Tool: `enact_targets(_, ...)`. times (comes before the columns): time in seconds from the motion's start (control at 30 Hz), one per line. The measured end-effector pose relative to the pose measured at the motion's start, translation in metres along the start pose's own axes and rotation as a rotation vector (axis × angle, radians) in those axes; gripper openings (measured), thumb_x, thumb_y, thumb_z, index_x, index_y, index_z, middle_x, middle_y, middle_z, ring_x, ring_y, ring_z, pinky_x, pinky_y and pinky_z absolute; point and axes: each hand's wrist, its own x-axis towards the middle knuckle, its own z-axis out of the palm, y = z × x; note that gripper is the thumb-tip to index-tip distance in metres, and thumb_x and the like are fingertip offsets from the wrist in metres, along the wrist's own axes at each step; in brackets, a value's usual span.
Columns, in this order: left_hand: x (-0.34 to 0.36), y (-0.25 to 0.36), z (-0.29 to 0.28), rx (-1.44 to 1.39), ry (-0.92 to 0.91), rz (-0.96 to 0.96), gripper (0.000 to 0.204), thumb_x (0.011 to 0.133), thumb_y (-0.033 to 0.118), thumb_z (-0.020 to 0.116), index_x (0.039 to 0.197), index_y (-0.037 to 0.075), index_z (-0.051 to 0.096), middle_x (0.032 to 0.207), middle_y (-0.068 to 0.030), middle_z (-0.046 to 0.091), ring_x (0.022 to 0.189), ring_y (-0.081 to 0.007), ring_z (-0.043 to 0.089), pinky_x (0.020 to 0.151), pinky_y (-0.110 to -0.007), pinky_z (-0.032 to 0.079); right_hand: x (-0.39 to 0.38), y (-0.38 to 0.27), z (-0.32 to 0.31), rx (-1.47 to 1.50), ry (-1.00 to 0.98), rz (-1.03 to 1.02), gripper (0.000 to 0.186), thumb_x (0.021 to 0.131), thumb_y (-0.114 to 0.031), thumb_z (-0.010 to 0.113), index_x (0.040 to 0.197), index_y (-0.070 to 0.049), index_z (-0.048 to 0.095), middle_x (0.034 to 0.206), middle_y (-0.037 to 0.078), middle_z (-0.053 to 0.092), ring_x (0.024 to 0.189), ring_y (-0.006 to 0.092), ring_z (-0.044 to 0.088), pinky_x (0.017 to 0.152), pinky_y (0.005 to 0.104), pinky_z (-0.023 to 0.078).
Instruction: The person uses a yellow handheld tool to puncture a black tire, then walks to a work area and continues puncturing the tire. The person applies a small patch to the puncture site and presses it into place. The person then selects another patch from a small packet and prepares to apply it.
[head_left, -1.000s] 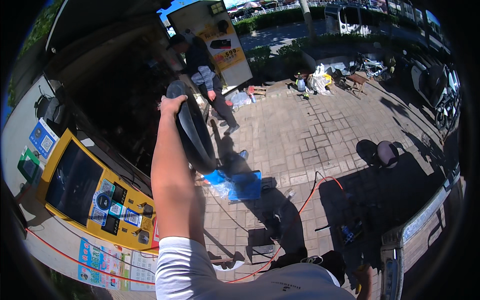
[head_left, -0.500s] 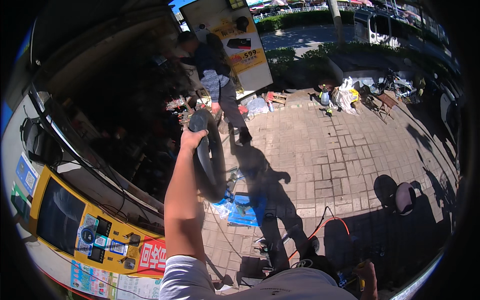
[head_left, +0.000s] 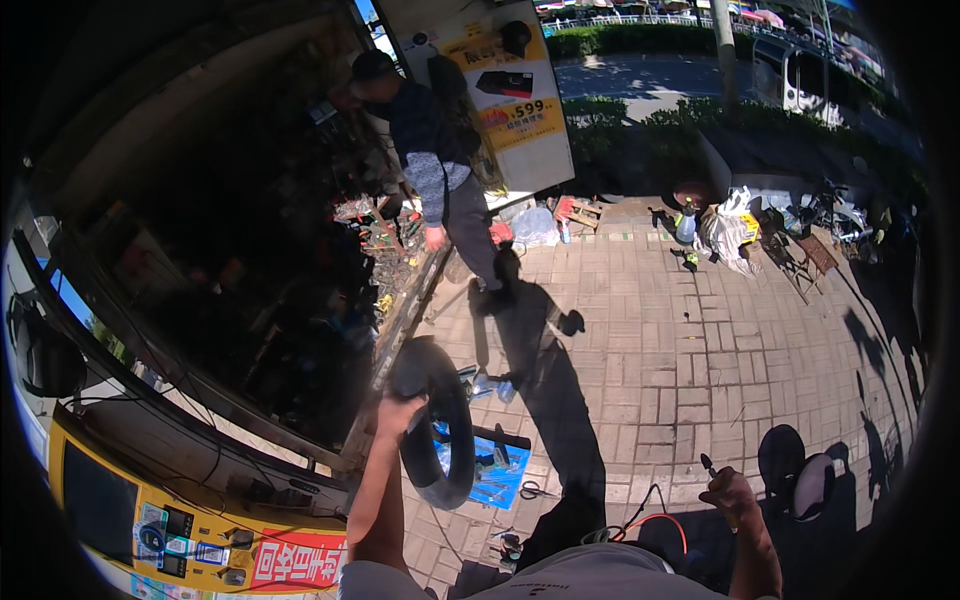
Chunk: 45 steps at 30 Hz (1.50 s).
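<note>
My left hand (head_left: 400, 412) is closed around the upper left part of a thick black tyre (head_left: 461, 430), which hangs upright at the end of my outstretched arm. Behind the tyre, a blue sheet (head_left: 515, 465) with several small tools lies on the paving, partly hidden by it. A pair of scissors (head_left: 532, 490) rests beside the sheet's right edge. At the lower right my right hand (head_left: 730, 492) is shut on a small tool (head_left: 709, 466) with a dark pointed tip and a yellowish handle; its exact kind is unclear.
Another person (head_left: 430, 150) stands ahead at the dark, cluttered shop opening. A yellow machine panel (head_left: 215, 515) is at lower left. An orange hose (head_left: 672, 518) runs on the bricks near me, with a round stool (head_left: 812, 488) farther right. White bags (head_left: 735, 230) sit by the far kerb.
The tyre has come lower and nearer to me in my left hand. My right hand has risen into fuller view with the small tool. The view has shifted.
</note>
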Motion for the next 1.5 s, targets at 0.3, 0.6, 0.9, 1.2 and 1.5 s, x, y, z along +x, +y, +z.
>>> enact_targets(0.3,0.098,-0.050,0.042,0.152,0.089,-0.279,0.081,0.066,0.015,0.091,0.138,0.003,0.055,0.124,-0.0097,0.069,0.107,-0.0213,0.069,0.089,-0.035,0.058,0.185,-0.118,0.023,-0.207,-0.135,-0.123,0.041,0.066,-0.026,0.094,0.089,-0.001,0.073,0.089,0.014,0.072,0.087,0.0313,0.072,0.077,0.0384,0.057)
enact_targets(0.6,0.133,-0.079,0.054,0.037,0.385,-0.287,0.085,0.072,0.011,0.091,0.143,-0.003,0.046,0.123,-0.0103,0.068,0.108,-0.0202,0.066,0.096,-0.035,0.054,0.406,-0.189,0.016,-0.293,-0.351,-0.156,0.040,0.065,-0.028,0.095,0.082,0.000,0.072,0.085,0.016,0.072,0.087,0.0326,0.073,0.077,0.0405,0.057)
enact_targets(0.9,0.112,-0.058,0.122,0.071,0.681,-0.355,0.101,0.076,0.020,0.088,0.152,-0.006,0.028,0.128,-0.0136,0.067,0.117,-0.0235,0.064,0.103,-0.034,0.050,0.622,-0.285,0.035,-0.461,-0.587,-0.522,0.040,0.068,-0.034,0.091,0.085,-0.003,0.072,0.094,0.015,0.071,0.087,0.0321,0.073,0.079,0.0399,0.058)
enact_targets(1.2,0.166,-0.067,0.130,-0.133,0.801,-0.348,0.080,0.072,0.016,0.091,0.136,-0.001,0.046,0.111,-0.0109,0.070,0.097,-0.0211,0.069,0.087,-0.033,0.057,0.692,-0.389,0.152,-0.423,-0.783,-0.604,0.061,0.071,-0.043,0.093,0.107,-0.001,0.067,0.095,0.014,0.074,0.089,0.0266,0.073,0.079,0.0375,0.057)
enact_targets(1.5,0.264,-0.139,0.089,-0.089,0.809,-0.467,0.099,0.067,0.020,0.088,0.149,-0.006,0.038,0.124,-0.0189,0.067,0.110,-0.0266,0.066,0.098,-0.034,0.052,0.726,-0.475,0.194,-0.468,-0.777,-0.573,0.052,0.076,-0.038,0.091,0.103,-0.001,0.066,0.095,0.013,0.073,0.089,0.0240,0.071,0.078,0.0365,0.056)
